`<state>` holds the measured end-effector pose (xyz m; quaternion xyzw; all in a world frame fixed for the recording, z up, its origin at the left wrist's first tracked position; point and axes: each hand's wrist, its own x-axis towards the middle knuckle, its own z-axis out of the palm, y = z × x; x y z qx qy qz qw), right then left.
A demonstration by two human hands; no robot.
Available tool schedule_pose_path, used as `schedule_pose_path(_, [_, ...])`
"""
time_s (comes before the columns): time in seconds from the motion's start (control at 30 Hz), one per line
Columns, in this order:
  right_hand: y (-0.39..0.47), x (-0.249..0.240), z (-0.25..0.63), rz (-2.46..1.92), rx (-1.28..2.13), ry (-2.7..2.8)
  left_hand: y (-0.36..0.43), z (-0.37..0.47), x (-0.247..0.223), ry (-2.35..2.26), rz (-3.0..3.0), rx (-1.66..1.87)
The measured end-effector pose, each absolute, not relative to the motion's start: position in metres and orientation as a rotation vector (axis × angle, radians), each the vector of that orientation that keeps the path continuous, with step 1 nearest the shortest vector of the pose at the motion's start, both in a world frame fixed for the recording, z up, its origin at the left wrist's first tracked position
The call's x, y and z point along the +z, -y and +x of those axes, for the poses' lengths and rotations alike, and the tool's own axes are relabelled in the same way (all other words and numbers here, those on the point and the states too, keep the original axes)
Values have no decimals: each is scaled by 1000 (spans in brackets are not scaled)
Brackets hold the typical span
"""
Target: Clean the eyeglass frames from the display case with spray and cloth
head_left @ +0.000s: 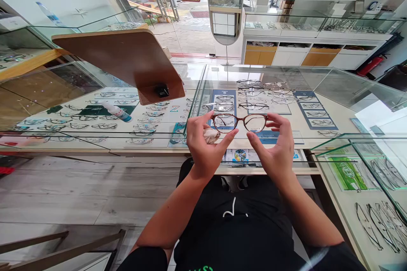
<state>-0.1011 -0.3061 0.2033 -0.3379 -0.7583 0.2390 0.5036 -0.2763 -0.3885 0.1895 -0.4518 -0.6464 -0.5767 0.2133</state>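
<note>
A pair of reddish-brown glasses [240, 121] is held up over the glass counter, lenses side by side. My left hand [206, 144] grips its left end between thumb and fingers, and a crumpled whitish cloth [211, 135] is tucked in the same hand. My right hand [275, 146] has its fingers at the frame's right end, thumb below the right lens. Beneath the glass [305, 135], rows of spectacles lie on white and blue display cards.
A brown tilted board [127, 59] stands on the counter at left, near a white spray bottle [117, 112]. An oval mirror [225, 8] rises behind the counter. At right, a lower glass case [343, 203] holds more glasses and a green packet [347, 172].
</note>
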Motion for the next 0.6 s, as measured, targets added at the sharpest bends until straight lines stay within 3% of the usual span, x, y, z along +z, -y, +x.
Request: schedule_pose_path(0.6, [302, 213, -102, -775, 519, 1850, 380, -282, 194, 1834, -1280, -1660])
